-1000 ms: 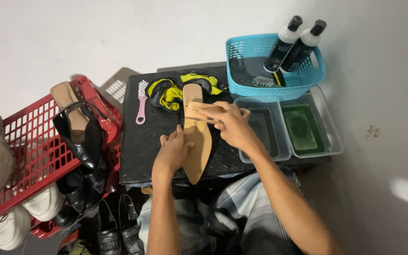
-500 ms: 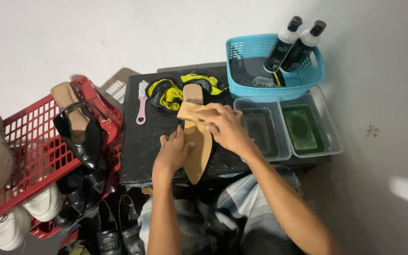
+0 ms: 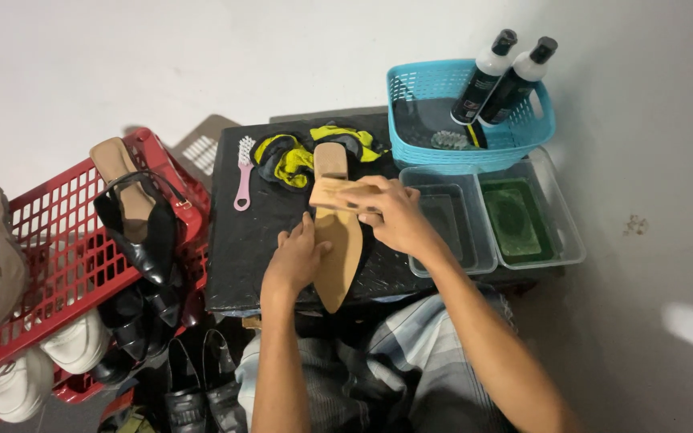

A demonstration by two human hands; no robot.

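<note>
Head view: wiping the sole of a tan pointed shoe (image 3: 337,244) on the black counter (image 3: 238,240).
My left hand (image 3: 294,261) braces the shoe's left edge, fingers together and flat against it; my right hand (image 3: 391,215) presses a tan cloth pad (image 3: 334,195) across the sole near the heel, fingers clamped on it. Pink brush (image 3: 242,172) lies far left, clear water tray (image 3: 451,224) right. Next, I judge, a steady stroke toward the toe.

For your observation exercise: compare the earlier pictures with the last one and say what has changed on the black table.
The right hand slid its wooden brush slightly toward the shoe's heel. The left hand stayed pressed on the tan shoe. The pink brush, yellow-black cloth and blue basket stayed put.
</note>
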